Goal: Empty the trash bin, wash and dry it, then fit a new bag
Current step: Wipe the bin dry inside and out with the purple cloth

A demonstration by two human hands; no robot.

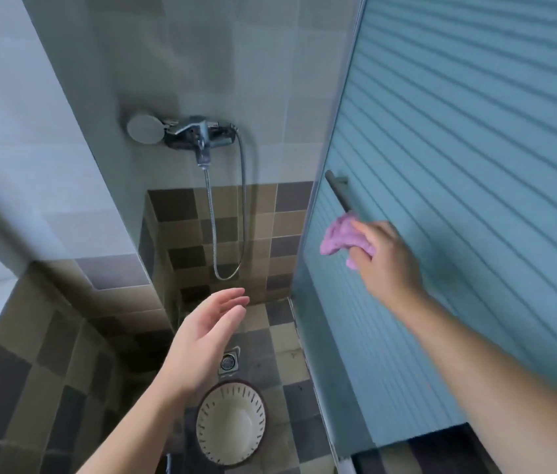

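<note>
Below, cream trash bin [230, 422] upright, nothing inside; left hand [201, 340] fingers spread, right hand [384, 261] fingers pinching purple cloth [340, 239]

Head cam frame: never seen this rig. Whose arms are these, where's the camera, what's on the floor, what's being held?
There is no machine here. The one picture comes from a wide-angle camera worn on a person's head, looking forward and down into a tiled shower stall, so the two bare arms are the wearer's own.

The right hand has its grip closed on a crumpled purple cloth, held up beside the dark handle of the ribbed glass shower door. The left hand is open and holds nothing.

On the floor stands a round cream trash bin with slotted sides, seen from above; it looks empty, with no bag in it. Just beyond it is the floor drain. On the wall hangs a chrome shower mixer with its hose.
</note>
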